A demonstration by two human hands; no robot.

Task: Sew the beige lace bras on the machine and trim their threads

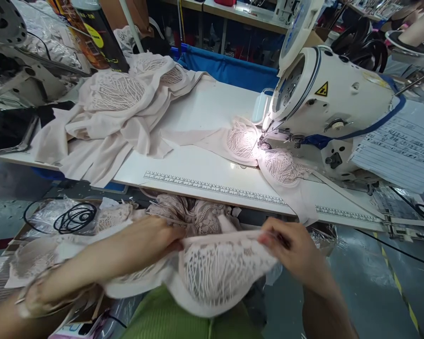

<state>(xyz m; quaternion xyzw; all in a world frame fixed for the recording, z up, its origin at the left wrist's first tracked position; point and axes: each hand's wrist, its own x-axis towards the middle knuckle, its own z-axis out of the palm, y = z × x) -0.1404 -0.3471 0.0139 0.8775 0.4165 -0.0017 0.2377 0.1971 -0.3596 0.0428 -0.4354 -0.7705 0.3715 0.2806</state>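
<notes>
A pale pink lace bra [219, 273] is stretched between my two hands in front of the table edge, above my lap. My left hand [162, 235] grips its upper edge near the middle, the fingers closed and partly hidden. At the cup's outer upper corner, my right hand [286, 245] pinches the fabric. Another bra [282, 167] of the same kind lies under the lit needle area of the sewing machine [332, 94], one cup on each side. Its wing hangs over the table's front edge.
Several matching bras [116, 94] are heaped on the left of the white table [198, 169], beside a phone [10, 129]. A printed ruler [215, 186] runs along the front edge. A box below holds more lace pieces [194, 212] and a coiled black cable [74, 217]. A written sheet [403, 141] hangs at right.
</notes>
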